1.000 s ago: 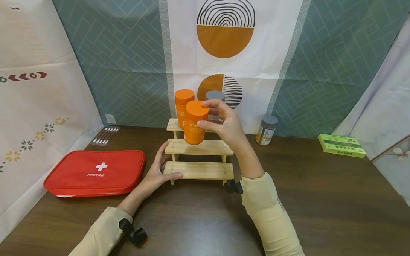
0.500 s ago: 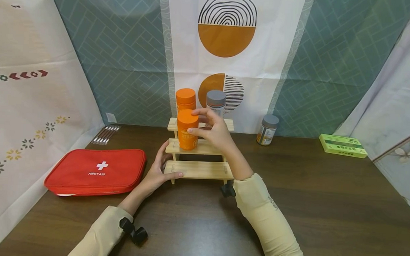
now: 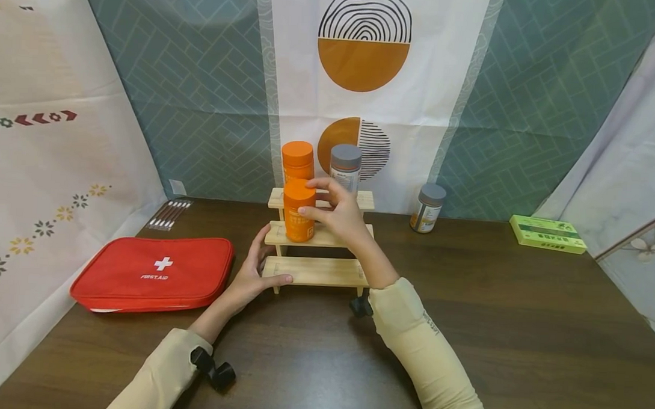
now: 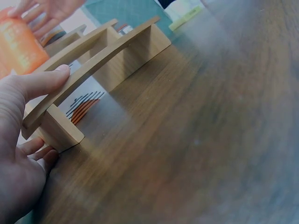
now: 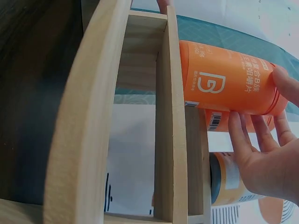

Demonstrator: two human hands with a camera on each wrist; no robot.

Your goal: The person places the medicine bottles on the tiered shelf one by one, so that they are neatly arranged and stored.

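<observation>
My right hand (image 3: 338,214) holds an orange bottle (image 3: 299,212) near its cap, thumb on one side and fingers on the other. The bottle stands upright at the left of the middle step of a three-step wooden rack (image 3: 339,235). In the right wrist view the bottle's (image 5: 224,77) base meets the step. My left hand (image 3: 251,277) grips the rack's left end, thumb on the lowest step (image 4: 88,70). On the top step a second orange bottle (image 3: 298,155) stands at left, and a grey-capped bottle (image 3: 346,160) at right, partly behind my right hand.
Left of the rack lies a red first aid case (image 3: 157,274), with a pack of cotton swabs (image 3: 168,215) behind it. At the back right stand another grey-capped bottle (image 3: 428,208) and a flat green box (image 3: 547,234). A patterned cloth backdrop (image 3: 222,104) rises behind the table.
The orange bottle in my right hand has come down and to the left, from above the rack onto its middle step. My left hand has kept its grip on the rack.
</observation>
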